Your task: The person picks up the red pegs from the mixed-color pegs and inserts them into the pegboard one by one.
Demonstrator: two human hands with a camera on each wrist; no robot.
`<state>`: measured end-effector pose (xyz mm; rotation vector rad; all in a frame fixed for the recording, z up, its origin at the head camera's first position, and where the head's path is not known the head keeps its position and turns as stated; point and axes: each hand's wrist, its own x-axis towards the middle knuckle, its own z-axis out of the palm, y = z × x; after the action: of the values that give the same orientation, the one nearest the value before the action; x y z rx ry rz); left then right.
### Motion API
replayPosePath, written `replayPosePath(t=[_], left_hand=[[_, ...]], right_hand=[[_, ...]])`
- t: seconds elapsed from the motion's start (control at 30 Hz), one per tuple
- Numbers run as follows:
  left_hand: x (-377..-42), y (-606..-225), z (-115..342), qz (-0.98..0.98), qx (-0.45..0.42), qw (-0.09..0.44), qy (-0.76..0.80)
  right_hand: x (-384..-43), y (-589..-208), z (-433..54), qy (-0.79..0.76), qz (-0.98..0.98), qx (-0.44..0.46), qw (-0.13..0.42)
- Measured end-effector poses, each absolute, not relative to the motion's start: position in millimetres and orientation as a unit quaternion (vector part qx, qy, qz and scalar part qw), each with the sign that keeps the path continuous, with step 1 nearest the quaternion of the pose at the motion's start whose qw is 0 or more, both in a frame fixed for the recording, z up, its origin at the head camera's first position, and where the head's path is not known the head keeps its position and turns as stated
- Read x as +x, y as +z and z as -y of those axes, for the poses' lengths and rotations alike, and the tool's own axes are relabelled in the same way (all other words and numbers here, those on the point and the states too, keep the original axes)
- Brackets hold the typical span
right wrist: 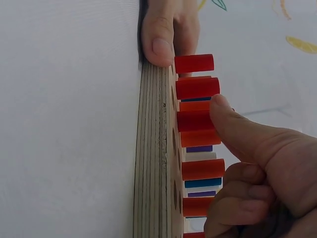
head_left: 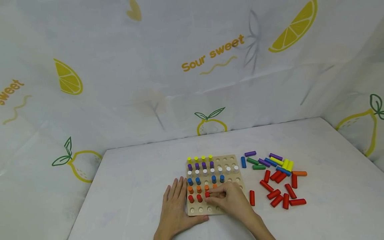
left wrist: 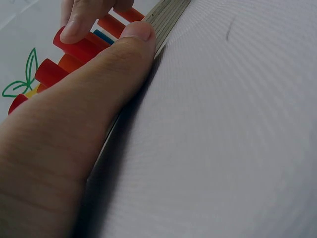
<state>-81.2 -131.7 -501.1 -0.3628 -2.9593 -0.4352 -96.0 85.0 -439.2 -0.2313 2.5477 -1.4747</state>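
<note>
A wooden pegboard (head_left: 196, 213) stands flat on the table, with rows of yellow, purple, white, blue, orange and red pegs upright in it. My right hand (head_left: 232, 199) pinches a red peg (head_left: 207, 194) between thumb and fingers, at the third spot of the red row. In the right wrist view that red peg (right wrist: 192, 121) is upright with its lower end at the board's face. Two other red pegs (head_left: 199, 198) stand to its left. Against the board's left side lies my left hand (head_left: 174, 209), fingers straight, its thumb (left wrist: 124, 59) along the front edge.
Right of the board, loose red pegs (head_left: 290, 190) are scattered, one red peg (head_left: 252, 198) close to the board. Behind them lie loose purple, green, blue (head_left: 243, 162), yellow and orange (head_left: 299, 173) pegs. A lemon-printed white cloth (head_left: 168, 110) rises behind the table.
</note>
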Motion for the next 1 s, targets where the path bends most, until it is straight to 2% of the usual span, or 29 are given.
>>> replayPosePath(t=[0.47,1.0], left_hand=[[-82,-503,131,0.981,-0.119,0.061,-0.142],[-81,-503,132,0.98,-0.122,0.072,-0.141]], right_hand=[[-96,-440,-82,-0.48,-0.868,-0.092,0.086],[-95,-427,-88,-0.462,-0.881,-0.03,0.095]])
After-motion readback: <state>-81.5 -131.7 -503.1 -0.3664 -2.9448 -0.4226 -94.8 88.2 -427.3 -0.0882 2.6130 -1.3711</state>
